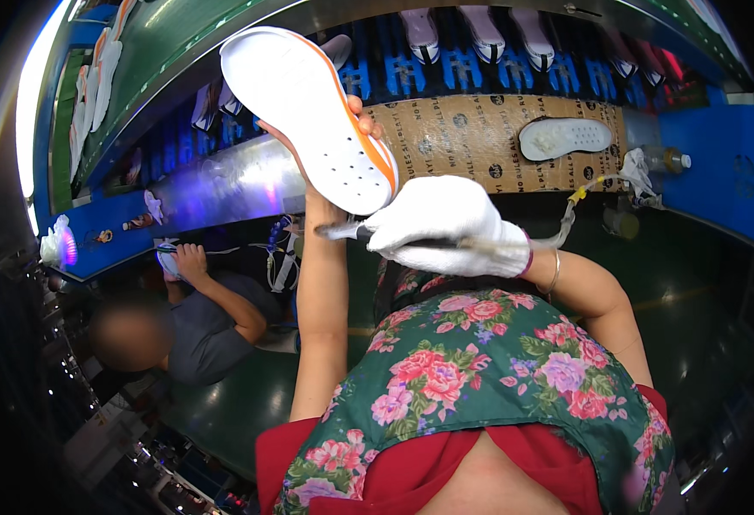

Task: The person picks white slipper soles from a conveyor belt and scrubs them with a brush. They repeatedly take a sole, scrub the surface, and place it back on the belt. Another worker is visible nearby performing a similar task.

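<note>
A white shoe sole with an orange edge band and small dark holes near its heel is held up in my bare left hand. The fingers of my left hand curl over its right edge, and the thumb lies along the left edge. My right hand, in a white knitted glove, is closed round a thin brush with a dark collar. The brush's greyish tip points left, just below the sole's heel end and in front of my left forearm. The glove hides most of the brush handle.
Another white sole lies on the cardboard-covered bench. A clear hose with yellow fittings hangs right of my glove. Behind the bench, shoes stand on blue racks. At left, a co-worker handles a shoe part.
</note>
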`<state>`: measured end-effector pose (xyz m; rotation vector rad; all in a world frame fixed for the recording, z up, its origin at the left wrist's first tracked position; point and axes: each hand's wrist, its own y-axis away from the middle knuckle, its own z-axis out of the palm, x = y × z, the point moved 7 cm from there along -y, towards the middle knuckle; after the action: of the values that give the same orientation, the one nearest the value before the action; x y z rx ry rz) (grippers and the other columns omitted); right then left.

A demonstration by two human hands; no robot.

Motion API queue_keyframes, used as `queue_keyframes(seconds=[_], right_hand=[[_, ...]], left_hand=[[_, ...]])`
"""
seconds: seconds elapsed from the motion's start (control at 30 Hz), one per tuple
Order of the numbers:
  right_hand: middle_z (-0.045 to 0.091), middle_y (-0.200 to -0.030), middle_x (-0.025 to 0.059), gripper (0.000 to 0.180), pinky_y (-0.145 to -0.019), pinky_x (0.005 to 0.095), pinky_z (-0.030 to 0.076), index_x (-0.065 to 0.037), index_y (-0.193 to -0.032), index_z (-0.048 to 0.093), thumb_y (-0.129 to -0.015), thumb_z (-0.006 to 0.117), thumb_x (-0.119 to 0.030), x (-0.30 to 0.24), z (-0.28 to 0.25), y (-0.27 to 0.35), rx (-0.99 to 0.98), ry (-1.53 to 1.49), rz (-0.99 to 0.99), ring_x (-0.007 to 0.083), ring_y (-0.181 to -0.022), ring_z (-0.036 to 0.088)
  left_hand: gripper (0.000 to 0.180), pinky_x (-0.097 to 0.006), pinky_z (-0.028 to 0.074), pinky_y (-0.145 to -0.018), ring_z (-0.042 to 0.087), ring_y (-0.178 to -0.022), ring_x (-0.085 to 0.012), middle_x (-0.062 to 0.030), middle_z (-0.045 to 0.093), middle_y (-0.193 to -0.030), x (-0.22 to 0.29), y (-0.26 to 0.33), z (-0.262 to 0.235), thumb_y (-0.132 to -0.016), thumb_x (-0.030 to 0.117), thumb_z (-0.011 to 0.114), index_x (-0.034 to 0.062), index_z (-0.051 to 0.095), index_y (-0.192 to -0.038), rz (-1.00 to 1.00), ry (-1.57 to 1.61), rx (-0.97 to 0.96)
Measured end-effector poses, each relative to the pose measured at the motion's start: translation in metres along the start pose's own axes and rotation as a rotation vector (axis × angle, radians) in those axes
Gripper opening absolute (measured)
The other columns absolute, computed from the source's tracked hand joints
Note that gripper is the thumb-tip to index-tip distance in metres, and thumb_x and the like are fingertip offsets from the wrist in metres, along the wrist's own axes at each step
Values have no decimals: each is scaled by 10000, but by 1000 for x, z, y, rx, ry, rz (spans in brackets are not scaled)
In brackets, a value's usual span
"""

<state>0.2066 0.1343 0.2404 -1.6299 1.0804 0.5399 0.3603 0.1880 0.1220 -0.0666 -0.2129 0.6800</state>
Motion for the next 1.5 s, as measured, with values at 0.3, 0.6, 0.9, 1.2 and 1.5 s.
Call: queue_keyframes(seconds=[0.3,0.6,0.9,1.2,1.5], right_hand=[[735,-1055,103,294,-720,362,572,-128,-1072,741,-786,768,-67,-2,9,9,-111,222,-83,275,-848,707],[741,-1065,117,285,-742,359,567,-89,-1060,752,-779,780,-53,-5,-4,4,-84,341,-62,261,-870,717],[740,-991,55,240,-766,361,571,-122,-1023,753,-791,782,-70,5,-10,2,-96,75,134,264,-875,703],[722,-975,92,285,-727,372,555,-122,-1039,736,-765,792,-66,17,-11,2,-110,139,59,282,-846,693],[754,-1007,106,190,-817,304,558,14,-1003,761,-816,779,-17,44,-52,14,152,-122,590,166,-890,708]], left_hand=[[1106,-446,509,-660,655,-746,-363,-232,623,-1040,-1,-13,4,-702,959,456,168,417,-1475,-233,-178,-132],[1128,-514,624,-686,707,-885,-443,-338,621,-1118,-27,-8,19,-768,950,276,108,398,-1509,-540,-30,-187],[761,-410,612,-864,692,-1086,-291,-181,638,-1293,-25,-18,-30,-975,671,373,95,512,-1452,-637,-390,105],[918,-428,474,-1020,550,-1283,-315,-273,551,-1394,-25,-24,-8,-928,797,347,33,630,-1350,-955,-1418,96],[866,-328,535,-972,612,-1189,-222,-99,622,-1349,-30,-25,-28,-969,742,320,72,441,-1505,-649,-489,333]])
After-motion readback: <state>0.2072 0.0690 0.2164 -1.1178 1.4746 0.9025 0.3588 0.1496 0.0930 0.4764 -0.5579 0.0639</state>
